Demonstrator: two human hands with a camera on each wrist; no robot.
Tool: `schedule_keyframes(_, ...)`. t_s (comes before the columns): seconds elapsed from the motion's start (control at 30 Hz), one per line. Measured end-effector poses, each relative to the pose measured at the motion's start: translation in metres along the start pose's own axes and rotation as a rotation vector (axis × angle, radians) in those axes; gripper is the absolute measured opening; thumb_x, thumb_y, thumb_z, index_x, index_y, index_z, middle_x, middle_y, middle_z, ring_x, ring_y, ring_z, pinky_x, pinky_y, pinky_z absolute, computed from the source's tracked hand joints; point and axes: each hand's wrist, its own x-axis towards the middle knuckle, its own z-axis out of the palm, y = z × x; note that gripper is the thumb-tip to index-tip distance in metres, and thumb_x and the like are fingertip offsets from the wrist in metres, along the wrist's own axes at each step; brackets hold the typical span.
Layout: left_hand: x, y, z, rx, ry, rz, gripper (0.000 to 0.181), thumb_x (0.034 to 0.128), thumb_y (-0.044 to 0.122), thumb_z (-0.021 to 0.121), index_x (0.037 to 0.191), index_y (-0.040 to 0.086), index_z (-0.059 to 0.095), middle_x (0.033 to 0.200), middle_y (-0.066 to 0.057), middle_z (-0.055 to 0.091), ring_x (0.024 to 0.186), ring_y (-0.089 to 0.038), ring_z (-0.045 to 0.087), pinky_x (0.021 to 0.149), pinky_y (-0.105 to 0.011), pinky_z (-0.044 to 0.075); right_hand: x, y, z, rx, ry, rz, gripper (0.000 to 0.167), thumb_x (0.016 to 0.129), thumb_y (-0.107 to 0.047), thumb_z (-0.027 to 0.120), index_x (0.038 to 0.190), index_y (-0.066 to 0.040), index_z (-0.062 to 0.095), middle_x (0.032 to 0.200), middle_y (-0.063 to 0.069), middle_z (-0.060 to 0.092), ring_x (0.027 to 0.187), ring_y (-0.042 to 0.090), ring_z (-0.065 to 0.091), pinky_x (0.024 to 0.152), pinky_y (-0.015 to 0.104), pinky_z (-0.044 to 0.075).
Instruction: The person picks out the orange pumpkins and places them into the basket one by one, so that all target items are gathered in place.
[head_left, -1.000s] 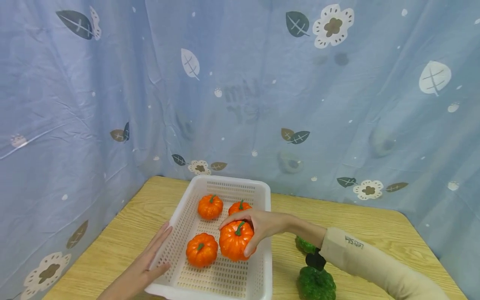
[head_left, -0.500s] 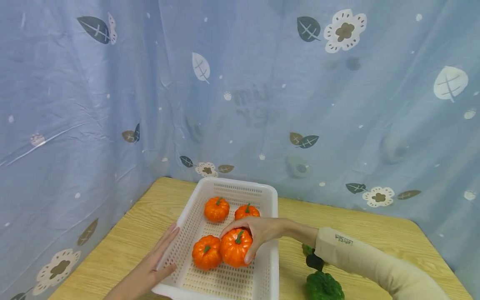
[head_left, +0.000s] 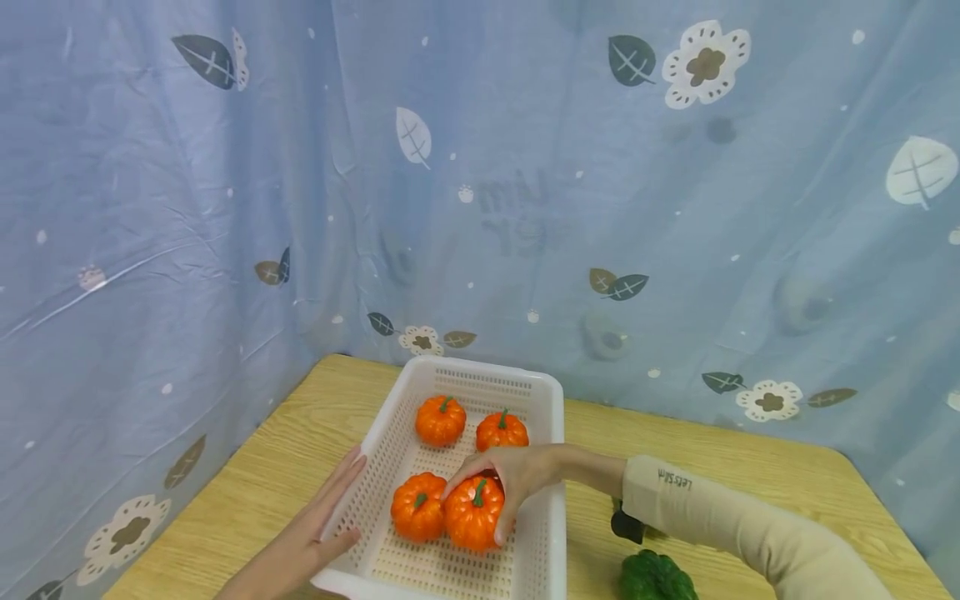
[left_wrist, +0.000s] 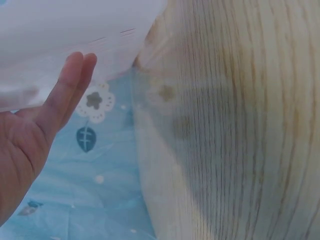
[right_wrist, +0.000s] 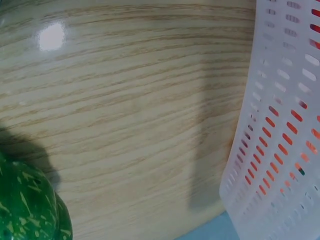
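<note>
My right hand [head_left: 519, 473] reaches over the right wall of a white perforated basket [head_left: 558, 500] and grips a small orange pumpkin [head_left: 474, 518] with a green stem. Thumb and fingers lie on either side of it, low in the basket's front half. Just left of it sits another orange pumpkin [head_left: 417, 518]. Two more, a back left pumpkin [head_left: 440, 422] and a back right pumpkin [head_left: 502, 429], stand behind. Along the basket's left rim my left hand [head_left: 311, 533] rests with straight fingers; the left wrist view also shows this hand [left_wrist: 35, 125] beside the pale wall.
On the wooden table [head_left: 712, 492], right of the basket, lies a dark green pumpkin-like vegetable [head_left: 656, 577], mottled in the right wrist view. A black device [head_left: 627, 525] hangs under the right wrist. A blue patterned curtain [head_left: 487, 208] encloses the back and left side.
The right hand has lowered the orange pumpkin into the basket's front half, beside the front left one. The left hand stays at the rim. The whole head view has shifted slightly.
</note>
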Motion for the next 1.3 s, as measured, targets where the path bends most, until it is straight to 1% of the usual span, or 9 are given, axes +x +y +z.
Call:
schedule_keyframes(0.03,0.0,0.001,0.0,-0.004,-0.006,-0.017,0.073,0.0916,0.021,0.062,0.153,0.014,0.023,0.159,-0.018,0.008,0.135,0.004,0.006,0.1,-0.07,0.017,0.001,0.001,0.0,-0.007,-0.004,0.007,0.072,0.073,0.001,0.08,0.136,-0.019,0.054,0.13,-0.011,0.051,0.117,0.007,0.05,0.095,0.027,0.046)
schedule_keyframes(0.17,0.0,0.003,0.0,-0.014,-0.018,-0.06,0.074,0.0916,0.022,0.062,0.154,0.016,0.023,0.16,-0.014,0.007,0.139,-0.011,0.008,0.102,-0.068,0.016,0.004,0.003,0.001,0.002,-0.034,0.014,0.072,0.073,0.004,0.079,0.137,-0.017,0.053,0.13,-0.012,0.052,0.118,0.006,0.051,0.095,0.026,0.046)
schedule_keyframes(0.37,0.0,0.002,0.001,0.004,-0.002,-0.007,0.073,0.0913,0.02,0.062,0.153,0.012,0.024,0.159,-0.017,0.008,0.131,0.012,0.005,0.1,-0.067,0.018,0.01,0.004,-0.002,-0.001,-0.069,0.015,0.073,0.072,0.006,0.079,0.137,-0.017,0.054,0.131,-0.013,0.053,0.12,0.005,0.049,0.097,0.025,0.044)
schedule_keyframes(0.47,0.0,0.002,0.002,0.002,-0.003,0.005,0.073,0.0911,0.018,0.062,0.153,0.011,0.024,0.159,-0.018,0.008,0.129,0.016,0.004,0.1,-0.068,0.017,0.01,0.003,-0.003,-0.023,-0.072,0.031,0.074,0.072,0.006,0.079,0.137,-0.017,0.053,0.131,-0.014,0.052,0.121,0.004,0.048,0.099,0.024,0.042)
schedule_keyframes(0.67,0.0,0.003,0.001,-0.007,-0.004,-0.01,0.073,0.0913,0.019,0.062,0.153,0.012,0.023,0.159,-0.018,0.008,0.13,0.012,0.005,0.1,-0.068,0.018,0.01,0.003,-0.007,-0.095,-0.089,0.062,0.072,0.07,0.005,0.081,0.134,-0.016,0.056,0.129,-0.016,0.053,0.12,0.002,0.047,0.1,0.022,0.04)
schedule_keyframes(0.83,0.0,0.003,0.001,-0.002,-0.005,-0.027,0.073,0.0915,0.019,0.062,0.153,0.015,0.023,0.16,-0.016,0.007,0.137,-0.005,0.009,0.1,-0.066,0.019,0.013,0.004,-0.01,-0.147,-0.114,0.084,0.072,0.068,0.005,0.082,0.133,-0.014,0.056,0.127,-0.017,0.052,0.118,0.001,0.047,0.1,0.021,0.04)
schedule_keyframes(0.9,0.0,0.003,0.0,-0.005,-0.004,-0.03,0.073,0.0914,0.019,0.062,0.154,0.015,0.023,0.16,-0.015,0.007,0.138,-0.008,0.009,0.101,-0.066,0.02,0.015,0.004,-0.011,-0.174,-0.12,0.091,0.072,0.068,0.005,0.083,0.133,-0.014,0.057,0.127,-0.017,0.052,0.117,0.0,0.047,0.099,0.021,0.04)
schedule_keyframes(1.1,0.0,0.003,0.0,0.003,0.005,-0.017,0.074,0.0904,0.018,0.062,0.153,0.015,0.023,0.159,-0.015,0.008,0.132,0.009,0.007,0.1,-0.063,0.02,0.019,0.003,-0.01,-0.21,-0.144,0.115,0.072,0.067,0.004,0.084,0.132,-0.013,0.058,0.126,-0.016,0.052,0.116,-0.001,0.048,0.099,0.02,0.039)
schedule_keyframes(1.3,0.0,0.002,0.0,0.01,0.01,-0.001,0.073,0.0911,0.018,0.062,0.153,0.015,0.023,0.158,-0.019,0.009,0.132,0.01,0.006,0.1,-0.064,0.02,0.019,0.004,-0.01,-0.233,-0.155,0.139,0.074,0.066,0.003,0.085,0.132,-0.015,0.058,0.127,-0.017,0.052,0.116,-0.002,0.046,0.098,0.019,0.038)
